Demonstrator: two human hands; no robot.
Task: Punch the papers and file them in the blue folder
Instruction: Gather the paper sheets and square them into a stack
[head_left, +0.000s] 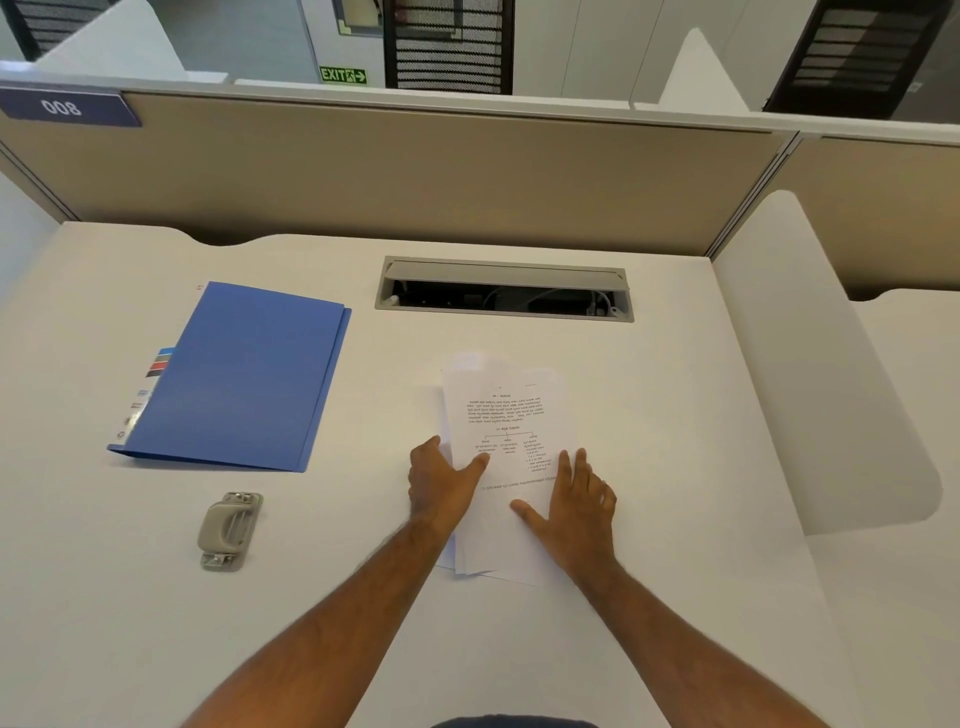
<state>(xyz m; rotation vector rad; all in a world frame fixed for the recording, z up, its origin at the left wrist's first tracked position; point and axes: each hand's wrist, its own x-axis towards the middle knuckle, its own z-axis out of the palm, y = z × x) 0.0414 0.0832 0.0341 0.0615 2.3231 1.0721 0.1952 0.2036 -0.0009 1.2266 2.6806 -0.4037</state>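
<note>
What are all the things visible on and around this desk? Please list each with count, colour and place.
desk: one, off-white, fills most of the view
folder: one, blue, closed, far left on the desk
hole punch: one, grey-beige, near left, in front of the folder
papers: one loose stack, white with printed text, centre of the desk
cable tray: one, grey, lid open, set into the desk behind the papers
partition: beige, along the back of the desk
number plate: one, blue, top left on the partition
exit sign: one, green, beyond the partition
left hand: flat against the stack's left edge
right hand: flat on the stack's right side
</note>
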